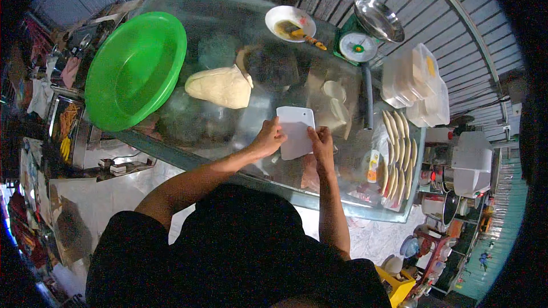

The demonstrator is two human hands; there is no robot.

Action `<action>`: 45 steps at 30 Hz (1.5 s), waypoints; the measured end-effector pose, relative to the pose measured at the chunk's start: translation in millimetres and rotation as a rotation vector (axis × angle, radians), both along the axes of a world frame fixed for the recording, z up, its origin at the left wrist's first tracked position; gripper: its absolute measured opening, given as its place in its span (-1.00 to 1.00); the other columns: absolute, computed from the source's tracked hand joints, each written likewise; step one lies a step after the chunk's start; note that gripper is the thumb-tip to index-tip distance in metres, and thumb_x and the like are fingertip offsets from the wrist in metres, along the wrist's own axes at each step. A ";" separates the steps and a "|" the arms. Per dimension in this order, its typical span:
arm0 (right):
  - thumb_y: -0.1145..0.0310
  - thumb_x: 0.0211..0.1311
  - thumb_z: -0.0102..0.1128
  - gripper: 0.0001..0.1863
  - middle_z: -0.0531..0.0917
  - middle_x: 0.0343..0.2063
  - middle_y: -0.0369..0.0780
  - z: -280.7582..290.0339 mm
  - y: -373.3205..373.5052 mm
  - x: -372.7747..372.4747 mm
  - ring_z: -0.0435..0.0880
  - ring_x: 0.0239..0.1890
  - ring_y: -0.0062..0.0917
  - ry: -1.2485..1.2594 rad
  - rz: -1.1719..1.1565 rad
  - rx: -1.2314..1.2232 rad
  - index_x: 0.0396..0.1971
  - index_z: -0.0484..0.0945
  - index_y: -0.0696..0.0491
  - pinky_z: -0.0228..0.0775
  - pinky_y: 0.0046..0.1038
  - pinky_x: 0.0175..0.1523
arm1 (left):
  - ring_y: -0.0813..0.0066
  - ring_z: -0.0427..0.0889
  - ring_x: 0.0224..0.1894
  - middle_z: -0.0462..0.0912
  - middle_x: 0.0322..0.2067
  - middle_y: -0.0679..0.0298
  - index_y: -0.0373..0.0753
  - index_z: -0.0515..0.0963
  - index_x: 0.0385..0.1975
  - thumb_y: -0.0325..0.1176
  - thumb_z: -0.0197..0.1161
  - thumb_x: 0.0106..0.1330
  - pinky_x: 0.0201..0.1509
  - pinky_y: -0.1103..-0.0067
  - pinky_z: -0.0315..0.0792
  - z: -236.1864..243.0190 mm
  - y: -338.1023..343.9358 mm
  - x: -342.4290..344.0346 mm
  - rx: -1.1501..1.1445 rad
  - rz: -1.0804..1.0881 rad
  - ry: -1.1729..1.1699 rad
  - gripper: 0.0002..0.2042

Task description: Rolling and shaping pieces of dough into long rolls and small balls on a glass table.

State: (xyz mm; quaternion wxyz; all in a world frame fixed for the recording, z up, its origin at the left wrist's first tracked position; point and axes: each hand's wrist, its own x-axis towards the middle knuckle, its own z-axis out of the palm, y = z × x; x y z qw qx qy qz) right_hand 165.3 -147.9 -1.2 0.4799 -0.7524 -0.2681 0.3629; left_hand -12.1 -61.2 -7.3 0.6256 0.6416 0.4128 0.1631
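Note:
A white, flat dough scraper [296,131] with a small hole near its corner is held above the table, close to its near edge. My left hand [270,138] is closed, its fingers pinching the left edge. On the right edge, the thumb and fingers of my right hand [322,147] grip it. Beyond my left hand lies a large cut lump of pale dough [221,86]. Past my right hand are a small round piece of dough [334,90] and a pale, folded-looking piece [338,112].
A big green basin [137,68] stands at the left of the glass-topped table [217,148]. Toward the back are a bowl with a brush [290,23] and a dial scale [358,47]. Rightward lie a grey rod [367,97], plastic containers [412,77] and rows of flat pale pieces [398,154].

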 end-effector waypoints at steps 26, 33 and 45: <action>0.32 0.20 0.15 -0.43 0.65 -0.55 0.05 98.7 152.5 -92.1 0.65 -0.51 0.05 -0.950 0.535 0.103 0.22 0.28 0.09 0.49 0.03 -0.39 | 0.01 0.45 0.17 0.50 0.05 0.07 -0.36 0.53 -0.06 -0.51 0.24 0.08 0.31 0.25 0.36 10.4 138.6 -90.3 1.205 0.067 0.137 -0.64; 0.36 0.17 0.17 -0.51 0.69 -0.53 -0.07 68.0 152.8 -104.2 0.68 -0.57 -0.12 -1.251 0.526 0.239 0.12 0.34 0.07 0.52 -0.14 -0.52 | 0.03 0.43 0.22 0.52 0.06 0.11 -0.33 0.55 -0.04 -0.50 0.28 0.05 0.32 0.24 0.34 6.8 135.3 -86.2 1.193 0.059 0.219 -0.60; 0.39 0.17 0.13 -0.72 0.68 -0.50 -0.25 71.1 187.8 -138.0 0.74 -0.56 -0.39 -1.330 0.547 0.064 -0.11 0.36 -0.01 0.55 -0.40 -0.58 | -0.03 0.33 0.31 0.45 0.18 0.00 -0.36 0.48 0.13 -0.36 0.31 0.11 0.38 0.23 0.27 -5.1 138.1 -92.8 1.074 0.006 0.303 -0.48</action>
